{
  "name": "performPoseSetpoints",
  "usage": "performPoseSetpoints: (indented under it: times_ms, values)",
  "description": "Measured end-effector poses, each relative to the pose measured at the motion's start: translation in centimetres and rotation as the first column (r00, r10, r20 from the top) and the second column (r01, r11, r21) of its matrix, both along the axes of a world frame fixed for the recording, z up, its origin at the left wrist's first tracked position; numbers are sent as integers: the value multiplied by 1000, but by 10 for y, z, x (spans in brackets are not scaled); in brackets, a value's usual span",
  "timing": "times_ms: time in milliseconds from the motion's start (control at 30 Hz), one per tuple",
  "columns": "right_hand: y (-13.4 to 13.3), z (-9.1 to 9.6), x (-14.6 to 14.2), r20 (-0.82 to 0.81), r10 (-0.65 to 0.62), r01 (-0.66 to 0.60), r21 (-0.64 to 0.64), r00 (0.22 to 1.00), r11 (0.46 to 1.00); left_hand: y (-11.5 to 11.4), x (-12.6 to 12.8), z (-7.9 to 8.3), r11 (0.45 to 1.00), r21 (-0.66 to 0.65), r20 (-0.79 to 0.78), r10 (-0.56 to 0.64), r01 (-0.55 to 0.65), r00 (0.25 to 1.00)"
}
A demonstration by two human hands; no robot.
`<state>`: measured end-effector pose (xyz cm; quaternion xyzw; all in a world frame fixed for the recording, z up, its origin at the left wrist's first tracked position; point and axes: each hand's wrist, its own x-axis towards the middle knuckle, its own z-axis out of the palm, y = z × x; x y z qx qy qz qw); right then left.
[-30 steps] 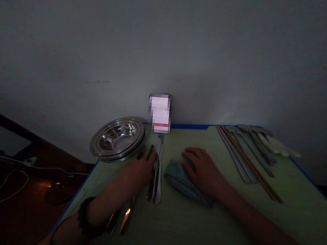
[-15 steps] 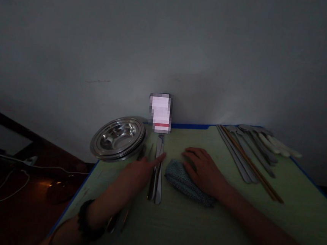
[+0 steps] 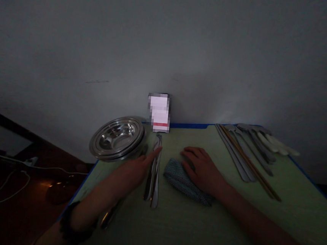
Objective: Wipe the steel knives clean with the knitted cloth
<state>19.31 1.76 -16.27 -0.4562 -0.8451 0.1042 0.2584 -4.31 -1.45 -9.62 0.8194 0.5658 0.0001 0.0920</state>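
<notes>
My left hand (image 3: 132, 173) reaches over the table with its index finger stretched out onto several table knives (image 3: 154, 190) that lie side by side, pointing away from me. Its other fingers are mostly hidden. Beneath my left forearm pokes the handle of another piece of metal cutlery (image 3: 107, 218); its far part is covered. My right hand (image 3: 201, 166) rests on the table with its fingers loosely spread, holding nothing. Beside and partly under it lies a crumpled blue-grey checked cloth (image 3: 180, 177).
Nested steel bowls (image 3: 116, 137) stand at the left back corner. A phone (image 3: 160, 112) with a blurred screen leans on the wall (image 3: 215, 58). To the right lie chopsticks (image 3: 251, 166), metal spoons (image 3: 240, 140) and white-handled cutlery (image 3: 278, 146). Blue tape (image 3: 191, 126) edges the table.
My left hand has shifted slightly left and towards me. The knives under its finger have moved a little, their handle ends now further apart. My right hand and the cloth have stayed put.
</notes>
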Motion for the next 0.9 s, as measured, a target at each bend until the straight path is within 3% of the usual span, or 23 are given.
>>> performPoseSetpoints:
  times_ms: [67,167,233,300,367,467,567,700,900]
  values:
    - [1,0,0,5,1,-1,5,1000,1000,1,4,11,993,-119,74,-14,23,997]
    - [1,-1,0,15,-4,4,10,1000,1000,5,14,23,990,-139,238,3,31,971]
    - [0,-1,0,7,-16,16,5,1000,1000,10,22,21,984,-168,401,19,53,916]
    - [-2,-2,2,-22,-37,37,0,999,999,20,31,12,962,-263,598,103,73,795]
    - [-6,-3,6,-52,-59,59,-8,997,998,31,39,-1,918,-386,772,268,90,577]
    - [-9,-5,16,-90,-107,107,-13,990,994,47,47,-21,904,-422,815,348,63,462]
    - [-6,-7,24,-121,-175,174,-12,977,985,56,48,-34,893,-448,826,392,49,404]
    - [5,-9,28,-139,-211,211,-16,967,977,56,46,-40,869,-491,820,436,65,371]
    - [4,-2,29,-239,-139,133,-41,961,990,52,45,-44,875,-478,835,425,80,349]
